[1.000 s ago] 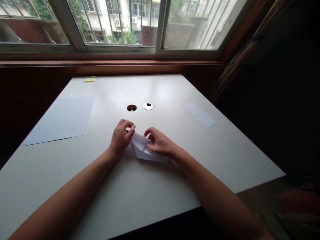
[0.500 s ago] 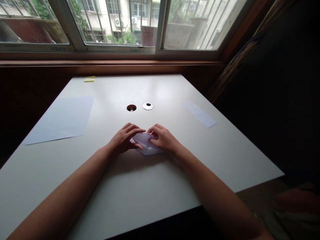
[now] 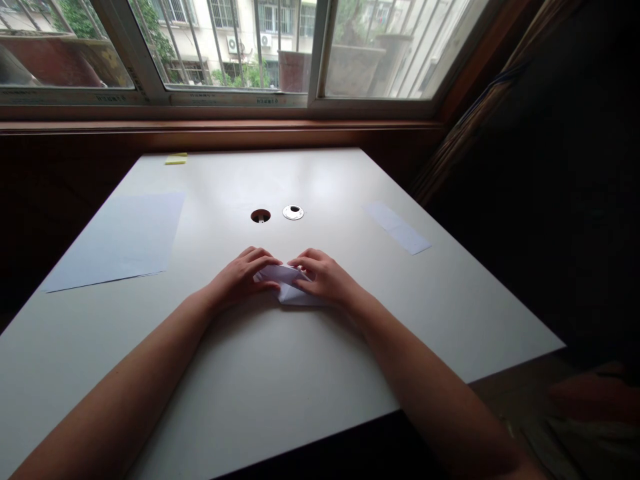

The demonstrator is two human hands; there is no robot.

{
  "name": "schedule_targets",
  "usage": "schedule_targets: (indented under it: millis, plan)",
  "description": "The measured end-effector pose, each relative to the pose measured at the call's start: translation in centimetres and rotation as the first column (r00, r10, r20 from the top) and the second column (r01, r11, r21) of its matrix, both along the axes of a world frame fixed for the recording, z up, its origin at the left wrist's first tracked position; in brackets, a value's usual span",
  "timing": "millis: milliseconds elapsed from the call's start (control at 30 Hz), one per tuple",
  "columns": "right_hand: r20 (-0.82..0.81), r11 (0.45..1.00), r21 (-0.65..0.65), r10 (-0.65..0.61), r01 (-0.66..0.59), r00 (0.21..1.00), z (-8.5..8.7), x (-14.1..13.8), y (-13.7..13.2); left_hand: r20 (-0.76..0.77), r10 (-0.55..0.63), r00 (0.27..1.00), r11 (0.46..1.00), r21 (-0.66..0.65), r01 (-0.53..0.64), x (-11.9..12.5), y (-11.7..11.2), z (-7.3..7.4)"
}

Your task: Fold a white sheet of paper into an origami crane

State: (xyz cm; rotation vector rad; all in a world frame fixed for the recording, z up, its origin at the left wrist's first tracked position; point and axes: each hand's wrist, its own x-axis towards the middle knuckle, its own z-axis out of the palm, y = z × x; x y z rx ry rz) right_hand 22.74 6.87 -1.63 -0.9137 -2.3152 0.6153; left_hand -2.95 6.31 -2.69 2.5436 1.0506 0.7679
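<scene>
A small folded piece of white paper lies on the white table between my hands. My left hand rests on its left side with fingers curled over the top edge, pressing it down. My right hand covers its right side, fingers bent and pressed onto the paper. The fingertips of both hands nearly meet above the paper. Much of the paper is hidden under my hands.
White paper sheets lie at the left. A narrow paper strip lies at the right. A cable hole and a round cap sit behind my hands. A yellow sticky pad lies at the far edge, under the window.
A second ago the paper was partly open with a flap raised and my left fingers pinching. Both hands have since closed in and pressed it flat into a smaller shape.
</scene>
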Motion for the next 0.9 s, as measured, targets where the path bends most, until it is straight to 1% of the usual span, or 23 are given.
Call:
schedule_targets:
  millis: [67, 100, 200, 267, 300, 367, 433, 633, 767, 900]
  plan:
    - [0.003, 1.000, -0.002, 0.000, 0.000, 1.000, 0.0, -0.1, 0.0, -0.022, 0.008, 1.000, 0.999, 0.036, -0.007, 0.1, -0.3, 0.2]
    - [0.001, 1.000, -0.011, -0.005, 0.005, 1.000, 0.0, -0.1, 0.0, -0.021, 0.021, 1.000, 0.997, 0.074, -0.019, 0.1, -0.4, 0.4]
    - [-0.009, 0.998, -0.050, -0.036, 0.035, 0.999, -0.1, -0.2, -0.1, -0.043, 0.052, 0.998, 0.967, 0.253, -0.040, 0.6, -1.1, 0.8]
    - [-0.014, 0.996, -0.070, -0.056, 0.055, 0.998, -0.1, -0.3, -0.1, -0.125, 0.041, 0.991, 0.932, 0.363, 0.007, 1.0, -1.7, 1.1]
    - [-0.016, 0.995, -0.075, -0.062, 0.061, 0.998, -0.1, -0.3, -0.1, -0.172, 0.034, 0.985, 0.920, 0.391, 0.037, 1.2, -1.9, 1.3]
    - [-0.020, 0.994, -0.080, -0.071, 0.070, 0.997, -0.1, -0.3, -0.1, -0.266, 0.010, 0.964, 0.914, 0.393, 0.099, 1.6, -2.3, 1.7]
    - [-0.023, 0.994, -0.080, -0.075, 0.072, 0.997, -0.2, -0.3, -0.1, -0.318, -0.001, 0.948, 0.920, 0.371, 0.125, 1.9, -2.4, 2.0]
    - [-0.001, 0.998, -0.019, -0.053, 0.053, 0.999, -0.4, -0.1, 0.0, -0.371, -0.014, 0.929, 0.938, 0.317, 0.141, 1.9, -2.3, 2.2]
    - [0.004, 1.000, 0.017, -0.020, 0.020, 1.000, -0.4, 0.0, 0.0, -0.438, 0.002, 0.899, 0.949, 0.286, 0.137, 1.9, -2.4, 2.5]
    - [-0.005, 0.999, 0.043, -0.011, 0.011, 1.000, -0.5, 0.1, 0.2, -0.471, 0.021, 0.882, 0.955, 0.270, 0.122, 2.3, -2.6, 2.7]
